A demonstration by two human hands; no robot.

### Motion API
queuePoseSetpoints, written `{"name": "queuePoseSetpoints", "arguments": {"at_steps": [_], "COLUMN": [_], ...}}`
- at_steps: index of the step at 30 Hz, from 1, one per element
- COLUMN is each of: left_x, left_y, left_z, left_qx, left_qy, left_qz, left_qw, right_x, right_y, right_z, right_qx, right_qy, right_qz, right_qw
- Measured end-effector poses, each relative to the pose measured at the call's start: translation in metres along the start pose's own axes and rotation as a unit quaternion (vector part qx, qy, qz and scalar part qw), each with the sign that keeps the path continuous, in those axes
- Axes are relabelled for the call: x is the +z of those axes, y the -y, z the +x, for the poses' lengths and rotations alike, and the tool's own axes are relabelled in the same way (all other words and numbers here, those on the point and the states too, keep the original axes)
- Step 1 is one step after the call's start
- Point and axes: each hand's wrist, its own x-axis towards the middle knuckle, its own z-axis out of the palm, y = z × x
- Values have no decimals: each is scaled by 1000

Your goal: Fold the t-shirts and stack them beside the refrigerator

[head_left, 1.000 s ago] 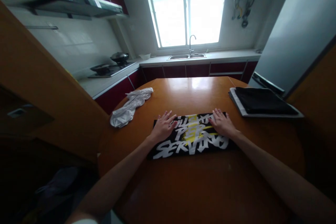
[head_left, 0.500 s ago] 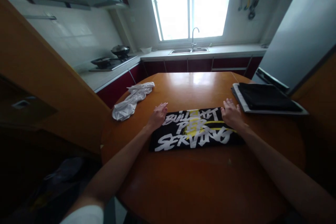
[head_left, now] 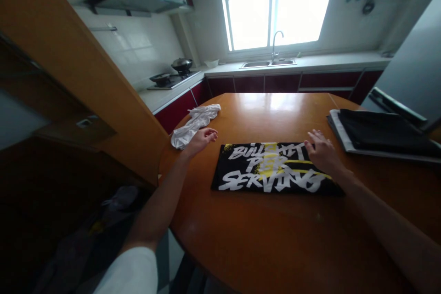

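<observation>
A folded black garment (head_left: pixel 255 181) lies flat on the wooden table (head_left: pixel 268 229), its white lettering and yellow print facing up. My right hand (head_left: pixel 322 149) is over its right end with the fingers spread and nothing held; whether it touches the cloth I cannot tell. Off the garment's left edge, my left hand (head_left: pixel 202 140) is in the air, fingers loosely bent and empty. Just beyond that hand a crumpled white cloth (head_left: pixel 196 124) lies near the table's left edge.
A stack of folded dark and white cloths (head_left: pixel 382 135) sits at the table's right side. Behind the table, a counter (head_left: pixel 327 60) carries a sink (head_left: pixel 268 63) and a stove with pans (head_left: pixel 172 81). A wooden partition (head_left: pixel 113 87) stands on the left.
My left hand has come off the garment's left end and moved left toward the white cloth. My right hand has stayed at the right end. The view has turned left.
</observation>
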Motion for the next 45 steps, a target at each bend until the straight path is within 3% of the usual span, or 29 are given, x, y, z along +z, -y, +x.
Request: {"name": "queuePoseSetpoints", "arguments": {"at_steps": [4, 7, 12, 17, 23, 27, 32, 36, 45], "left_x": [-14, -11, 1, 12, 19, 26, 32, 32, 30], "left_y": [-6, -11, -5, 7, 4, 1, 3, 7, 24], "left_z": [-57, -105, -148, -153, -157, -160, -163, -162, -164], "left_qx": [-19, -74, -92, -99, -98, -88, -76, -72, -19], "left_qy": [106, 190, 228, 201, 178, 140, 93, 61, 52], "left_qz": [68, 96, 94, 98, 130, 151, 175, 176, 193], "left_qw": [992, 974, 965, 970, 970, 975, 977, 980, 980], "right_x": [-30, -51, -74, -79, -78, -79, -84, -83, -84], "right_y": [-16, -29, -47, -50, -42, -40, -39, -35, -37], "right_z": [-2, -25, -79, -111, -122, -123, -126, -129, -130], "right_qx": [7, 37, 86, 109, 104, 87, 82, 87, 53], "right_qy": [-19, 13, 91, 144, 175, 170, 116, 139, 137], "right_qz": [67, 78, 42, 40, 56, 43, 13, 8, -49], "right_qw": [998, 996, 991, 983, 977, 981, 990, 986, 988]}}
